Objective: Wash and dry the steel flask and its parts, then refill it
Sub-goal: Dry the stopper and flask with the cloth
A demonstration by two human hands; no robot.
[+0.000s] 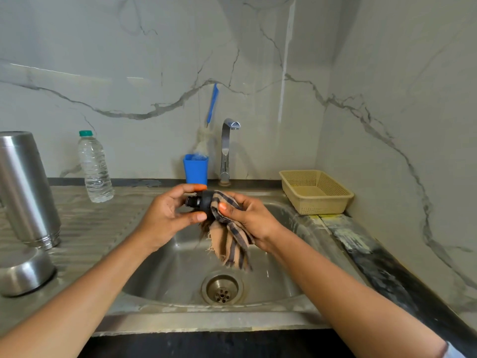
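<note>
left hand (169,215): over the sink (160,275); forefinger above and thumb below pinch the black stopper (204,202); remaining fingers curled behind it, mostly hidden
right hand (249,215): grips the checked cloth (231,239); thumb presses the cloth against the stopper's wide end; fingers lost among the folds
black stopper: held level between both hands, above the basin; narrow ridged end towards the left palm; wide end partly wrapped in cloth; surface too dark to read detail
checked cloth: tan with dark stripes; bunched at the stopper; frayed tail hangs free over the drain (222,289)
steel flask (25,192): stands on the ribbed drainboard (98,228) at far left, well apart from the hands; ringed end down; left side cut off by the frame
steel cap (23,272): just in front of the flask, dome up; also cut off at the left
water bottle (95,169): clear plastic, green cap; near the back wall; fill level hard to judge
blue cup (195,169): beside the tap (227,148); base hidden behind the left forefinger; holds a brush (212,104), bristles blurred
basket (320,205): beige, right of the basin
</note>
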